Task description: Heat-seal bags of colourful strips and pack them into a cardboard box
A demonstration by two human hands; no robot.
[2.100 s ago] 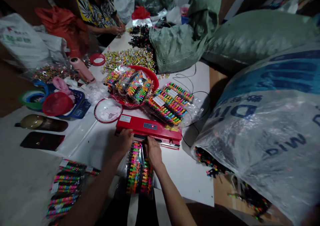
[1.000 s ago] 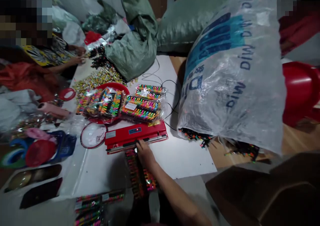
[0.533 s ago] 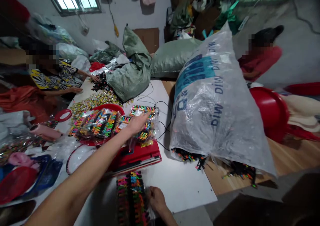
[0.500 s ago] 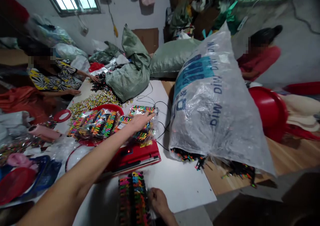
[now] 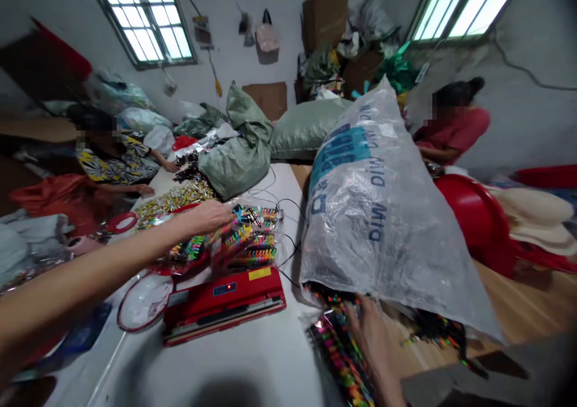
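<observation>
My left hand (image 5: 214,216) reaches across the table, fingers closed at the edge of a clear plastic pack of small colourful pieces (image 5: 232,241), which is smeared by motion. More such packs (image 5: 255,255) lie beneath and to its right. At the table's right front, my right hand (image 5: 370,330) is on a long clear pack of colourful and black pieces (image 5: 340,356); the grip is partly hidden. Just above it is the mouth of a large white woven sack (image 5: 356,214), with black and coloured pieces showing inside.
A red heat sealer (image 5: 225,303) with a lit red light stands on the white table. Left of it lies a round red-rimmed item (image 5: 144,302). Green sacks (image 5: 238,166) stand behind. Two people sit beyond, left and right. A red tub (image 5: 478,220) is at the right.
My left hand has drawn back leftward, with a pack moving under it. My right hand has moved right with the long pack, now near the sack's mouth. The view has tilted up.
</observation>
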